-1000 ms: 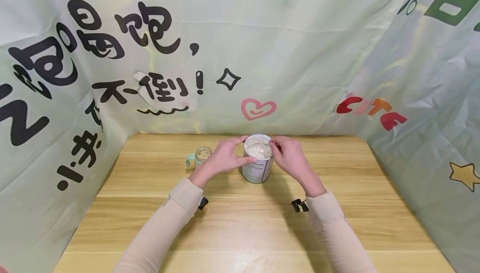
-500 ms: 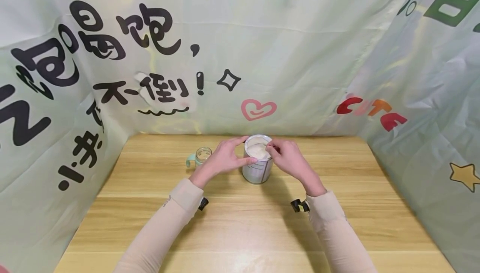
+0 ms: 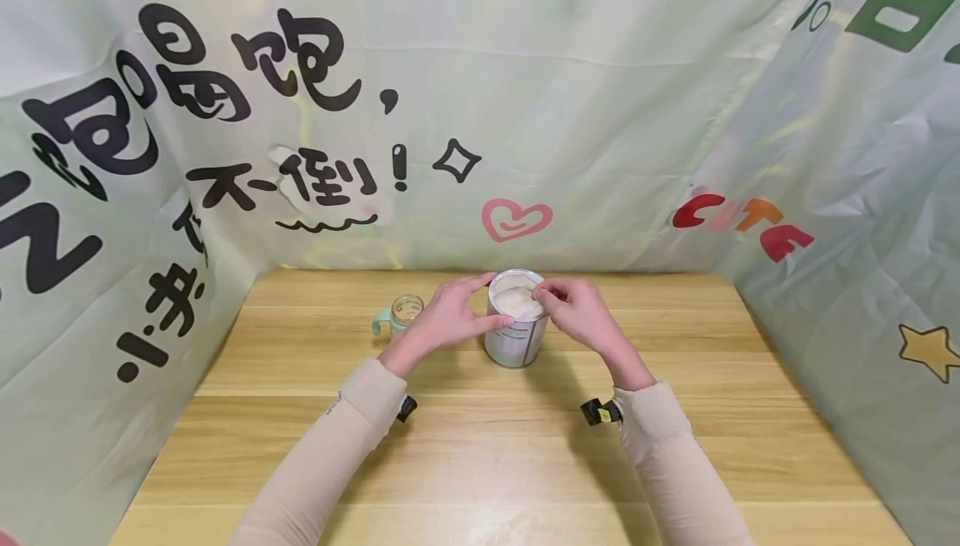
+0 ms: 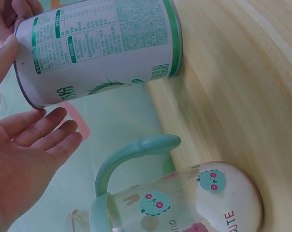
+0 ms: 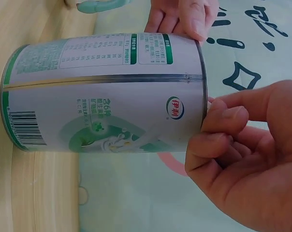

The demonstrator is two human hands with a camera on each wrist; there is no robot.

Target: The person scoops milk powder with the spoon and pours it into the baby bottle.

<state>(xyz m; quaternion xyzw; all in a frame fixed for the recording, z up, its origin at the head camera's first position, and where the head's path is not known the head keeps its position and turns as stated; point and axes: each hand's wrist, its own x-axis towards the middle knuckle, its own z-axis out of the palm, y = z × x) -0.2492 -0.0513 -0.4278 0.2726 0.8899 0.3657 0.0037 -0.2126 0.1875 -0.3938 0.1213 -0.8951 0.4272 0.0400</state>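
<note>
An opened milk powder can (image 3: 513, 348) stands upright on the table, pale powder (image 3: 516, 303) showing inside. My left hand (image 3: 450, 313) holds it near the top, thumb at the front of the rim and index finger at the back. In the left wrist view, the other fingers are spread beside the can. My right hand (image 3: 581, 313) is at the right of the rim, thumb and fingers pinched together over the powder. What they hold, seemingly a scoop, is mostly hidden by the fingers and the can wall. In the right wrist view, curled fingers (image 5: 209, 145) touch the rim.
Left of the can stands a lidless clear bottle (image 4: 155, 208) with a teal handle (image 4: 112, 164), partly behind my left hand in the head view. The wooden table (image 3: 480, 463) ends at printed cloth walls (image 3: 600, 154) at the back and sides.
My right fingers have shifted slightly inward over the can's opening, and the pale scoop bowl seen on the powder earlier no longer shows clearly. The left hand, can and bottle have stayed put.
</note>
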